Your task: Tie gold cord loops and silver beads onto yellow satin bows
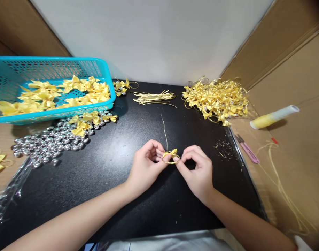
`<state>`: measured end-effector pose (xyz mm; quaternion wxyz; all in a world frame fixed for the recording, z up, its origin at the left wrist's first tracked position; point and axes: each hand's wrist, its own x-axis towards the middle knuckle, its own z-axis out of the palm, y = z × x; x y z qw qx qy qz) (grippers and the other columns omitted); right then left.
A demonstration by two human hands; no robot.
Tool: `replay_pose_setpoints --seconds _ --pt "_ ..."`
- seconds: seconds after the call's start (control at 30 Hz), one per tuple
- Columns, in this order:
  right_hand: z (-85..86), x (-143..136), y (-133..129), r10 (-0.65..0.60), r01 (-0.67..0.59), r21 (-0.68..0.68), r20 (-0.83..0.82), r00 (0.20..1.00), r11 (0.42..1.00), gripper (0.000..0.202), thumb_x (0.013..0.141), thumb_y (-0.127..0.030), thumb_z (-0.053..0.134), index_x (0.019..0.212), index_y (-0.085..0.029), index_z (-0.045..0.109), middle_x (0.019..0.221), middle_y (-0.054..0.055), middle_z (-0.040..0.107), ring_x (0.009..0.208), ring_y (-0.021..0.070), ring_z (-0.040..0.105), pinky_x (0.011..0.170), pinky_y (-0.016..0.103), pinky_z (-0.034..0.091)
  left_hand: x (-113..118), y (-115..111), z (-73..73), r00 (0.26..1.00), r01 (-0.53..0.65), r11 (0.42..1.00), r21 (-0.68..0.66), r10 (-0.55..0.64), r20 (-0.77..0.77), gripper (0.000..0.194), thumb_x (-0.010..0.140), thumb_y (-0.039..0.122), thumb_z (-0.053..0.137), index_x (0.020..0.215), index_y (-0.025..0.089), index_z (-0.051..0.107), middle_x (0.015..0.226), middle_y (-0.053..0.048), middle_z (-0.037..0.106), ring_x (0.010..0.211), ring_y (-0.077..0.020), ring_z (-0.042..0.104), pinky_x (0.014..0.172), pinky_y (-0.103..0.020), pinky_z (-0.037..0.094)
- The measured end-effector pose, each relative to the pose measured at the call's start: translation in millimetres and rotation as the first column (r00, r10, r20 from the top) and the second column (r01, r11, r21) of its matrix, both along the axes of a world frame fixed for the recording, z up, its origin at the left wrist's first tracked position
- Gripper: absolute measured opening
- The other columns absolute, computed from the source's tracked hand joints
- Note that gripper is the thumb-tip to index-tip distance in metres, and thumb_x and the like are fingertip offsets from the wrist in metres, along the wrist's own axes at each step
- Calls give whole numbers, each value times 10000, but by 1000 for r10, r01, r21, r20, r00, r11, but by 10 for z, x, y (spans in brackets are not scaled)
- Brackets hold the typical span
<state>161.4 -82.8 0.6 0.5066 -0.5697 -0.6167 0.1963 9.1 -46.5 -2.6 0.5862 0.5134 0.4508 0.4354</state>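
My left hand pinches the left side of a small yellow ribbon bow with a gold cord ring at its near side. The thumb and forefinger of my right hand close on the ring's right side. From the bow a thin gold cord runs away from me over the black tabletop. Both hands are just above the table's middle. My fingers partly cover the bow and the ring, so where the cord is fastened cannot be made out.
A turquoise basket of yellow bows stands at back left, silver beads before it. Gold cord lengths lie at the back. Finished-looking bows are heaped back right. A pink-handled cutter and a tube lie right.
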Motion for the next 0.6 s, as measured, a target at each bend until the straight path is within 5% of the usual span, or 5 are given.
replay_pose_setpoints --seconds 0.13,0.2,0.3,0.43,0.6 --pt "8 -15 -45 48 -59 50 199 979 997 54 838 -180 659 831 -191 712 615 -19 548 619 137 505 655 317 381 -6 -8 -11 997 11 998 64 -6 -76 206 757 158 704 767 183 500 663 53 570 615 -73 563 591 -168 470" --pt "4 -10 -40 41 -43 2 287 957 999 163 875 -188 620 1008 -185 714 630 -18 553 624 140 503 682 331 363 -10 -28 -10 990 43 991 127 -26 -138 173 770 132 660 755 184 496 656 54 564 601 -73 563 586 -173 472" --pt "7 8 -7 75 -38 -114 343 936 993 153 873 -202 617 981 -209 725 654 -11 570 666 156 517 709 339 345 -19 -62 -3 975 101 974 204 -57 -214 152 775 103 619 744 184 494 653 55 565 586 -71 569 586 -175 474" --pt "16 21 30 112 -71 -177 235 965 982 139 853 -165 608 745 -208 684 644 -12 563 656 150 496 694 325 349 -27 -82 2 965 139 971 196 -89 -247 161 774 120 628 733 183 486 661 50 575 580 -71 574 568 -176 457" --pt "50 62 43 232 -241 -187 -70 970 952 161 890 -217 558 742 -204 621 708 4 543 705 159 491 678 305 397 -35 21 1 996 57 998 -9 -57 -75 227 720 177 690 705 184 463 629 60 532 570 -76 551 558 -188 440"
